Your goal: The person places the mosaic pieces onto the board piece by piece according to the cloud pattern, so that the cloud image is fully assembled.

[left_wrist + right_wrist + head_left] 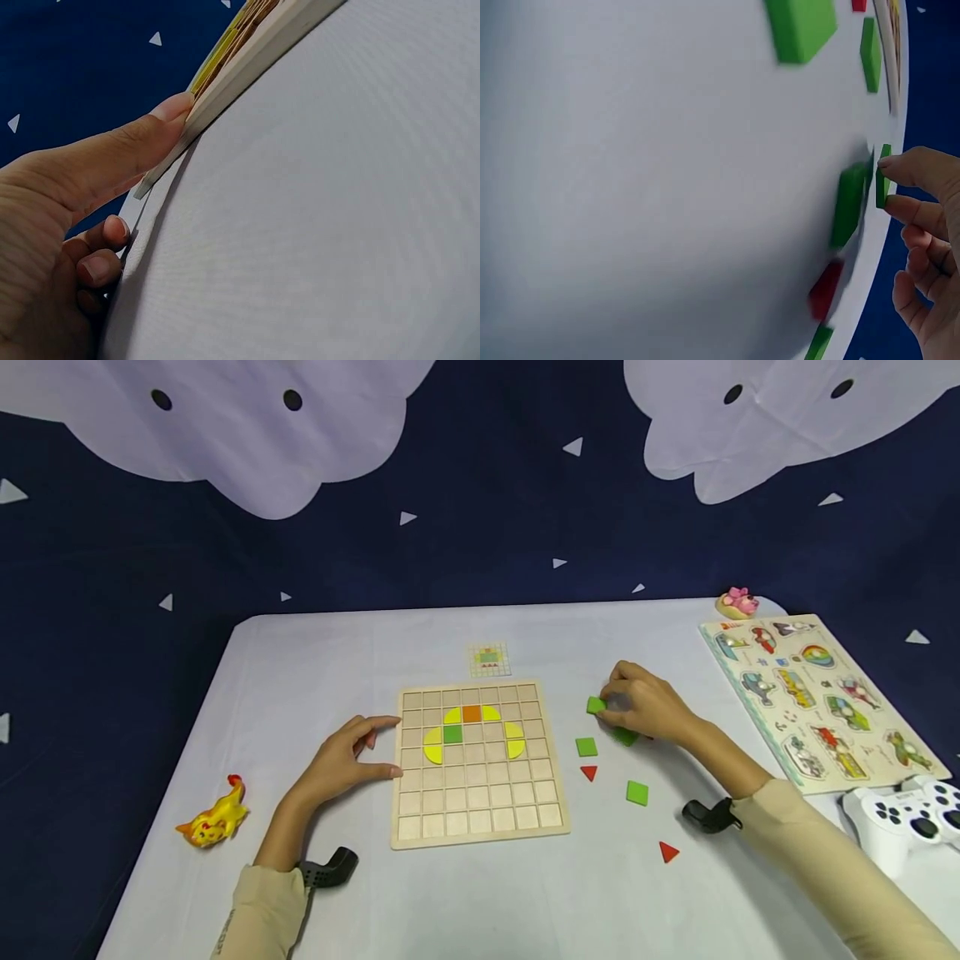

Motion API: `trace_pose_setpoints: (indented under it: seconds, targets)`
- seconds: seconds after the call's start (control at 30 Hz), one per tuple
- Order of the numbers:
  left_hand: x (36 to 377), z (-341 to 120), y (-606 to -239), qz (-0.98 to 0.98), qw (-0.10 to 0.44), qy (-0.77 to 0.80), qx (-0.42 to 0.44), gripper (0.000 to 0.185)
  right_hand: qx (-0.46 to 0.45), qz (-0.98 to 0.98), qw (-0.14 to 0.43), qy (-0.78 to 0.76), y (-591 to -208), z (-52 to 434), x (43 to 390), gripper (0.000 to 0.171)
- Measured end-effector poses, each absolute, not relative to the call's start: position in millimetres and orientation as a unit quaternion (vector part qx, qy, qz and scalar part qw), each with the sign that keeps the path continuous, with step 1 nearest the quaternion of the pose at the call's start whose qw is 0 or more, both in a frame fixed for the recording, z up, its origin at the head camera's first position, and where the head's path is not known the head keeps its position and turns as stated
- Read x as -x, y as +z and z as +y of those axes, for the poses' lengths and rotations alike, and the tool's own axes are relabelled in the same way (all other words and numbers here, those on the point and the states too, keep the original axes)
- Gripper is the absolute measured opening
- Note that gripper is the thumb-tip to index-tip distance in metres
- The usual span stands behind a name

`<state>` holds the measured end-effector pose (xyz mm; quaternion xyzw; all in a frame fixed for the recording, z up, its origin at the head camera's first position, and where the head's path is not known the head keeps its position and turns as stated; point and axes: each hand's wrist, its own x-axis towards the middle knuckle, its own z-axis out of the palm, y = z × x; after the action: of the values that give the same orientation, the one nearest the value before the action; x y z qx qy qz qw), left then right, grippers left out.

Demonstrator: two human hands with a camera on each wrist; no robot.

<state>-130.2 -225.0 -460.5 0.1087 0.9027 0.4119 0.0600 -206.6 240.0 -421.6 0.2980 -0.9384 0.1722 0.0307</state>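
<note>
My right hand (651, 703) pinches a green square tile (596, 705) between thumb and index finger, to the right of the wooden grid board (480, 842). In the right wrist view the held tile (883, 177) appears edge-on, above the cloth. Another green square (626, 737) lies beneath that hand, partly covered. My left hand (337, 764) touches the board's left edge with thumb and index fingertip, the other fingers bent. On the board sit yellow quarter-round pieces (433, 752), an orange square (471, 714) and a green square (452, 734).
Loose green squares (637, 792) and red triangles (669, 852) lie right of the board. A small pattern card (489, 659) lies behind it. At right are a picture puzzle board (817, 693), a pink figurine (738, 602) and a white game controller (907, 818); a yellow toy (217, 814) lies at left.
</note>
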Motion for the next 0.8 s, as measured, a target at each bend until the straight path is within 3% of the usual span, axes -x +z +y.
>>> trace_pose_setpoints:
  seconds: [0.8]
  targets:
    - [130.0,-225.3,-462.8,0.902,0.054,0.414,-0.112,0.074,-0.445,-0.88,0.012,0.164,-412.6,93.6,196.1,0.021]
